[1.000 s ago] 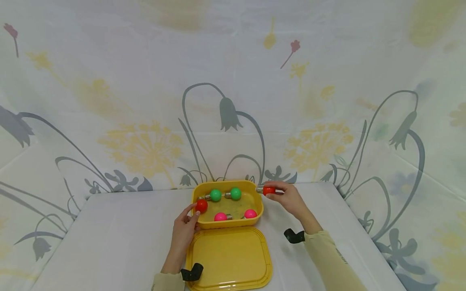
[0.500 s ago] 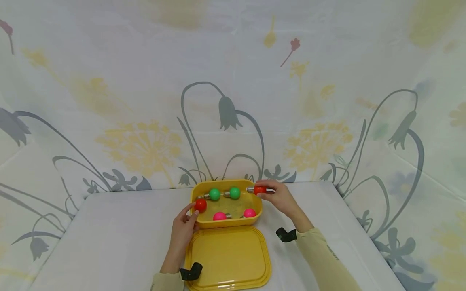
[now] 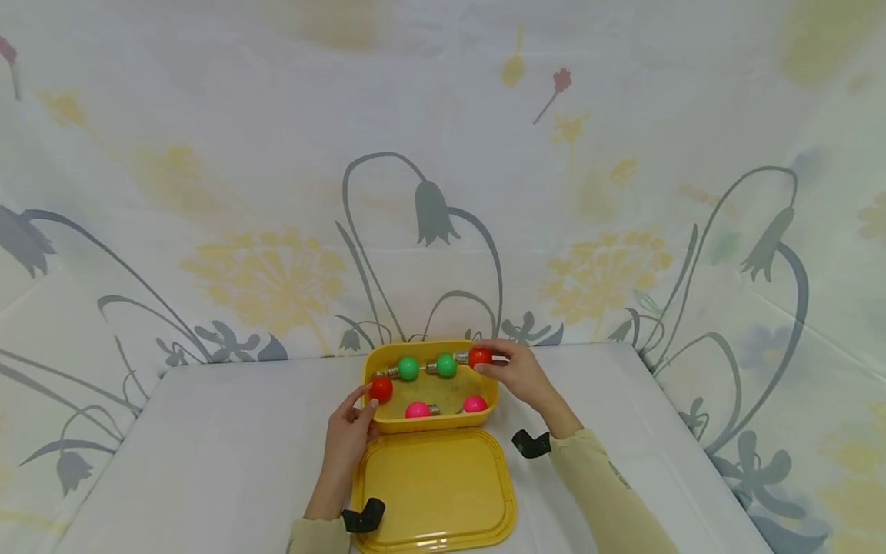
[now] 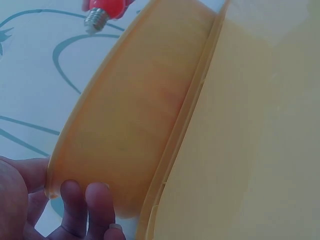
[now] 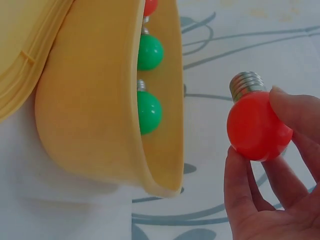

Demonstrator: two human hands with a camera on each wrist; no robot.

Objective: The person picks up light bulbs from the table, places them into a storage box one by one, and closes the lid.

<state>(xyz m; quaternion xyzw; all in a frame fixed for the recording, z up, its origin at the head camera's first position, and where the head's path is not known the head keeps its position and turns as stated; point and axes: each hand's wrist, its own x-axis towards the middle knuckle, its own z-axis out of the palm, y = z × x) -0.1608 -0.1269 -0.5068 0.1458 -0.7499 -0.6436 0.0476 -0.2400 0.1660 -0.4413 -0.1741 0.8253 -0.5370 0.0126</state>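
Observation:
A red light bulb (image 5: 258,125) is pinched by its round globe between the thumb and fingers of my right hand (image 3: 515,373). Its silver screw base points left, over the back right part of the yellow plastic box (image 3: 450,422). My left hand (image 3: 348,435) grips that box at its left front corner, fingertips against the outer wall in the left wrist view. Inside, a second red bulb (image 3: 381,388) lies at the left end. Two green bulbs (image 3: 408,368) lie in line along the back wall, and two pink bulbs (image 3: 418,410) along the front.
A yellow lid (image 3: 434,488) lies flat on the white table right in front of the box. Behind the table hangs a pale cloth (image 3: 443,292) with printed flowers. Each wrist carries a black camera mount (image 3: 531,444).
My right hand has moved left with the red bulb, from beside the box's right rim to over its back right part. The left hand stays on the box corner.

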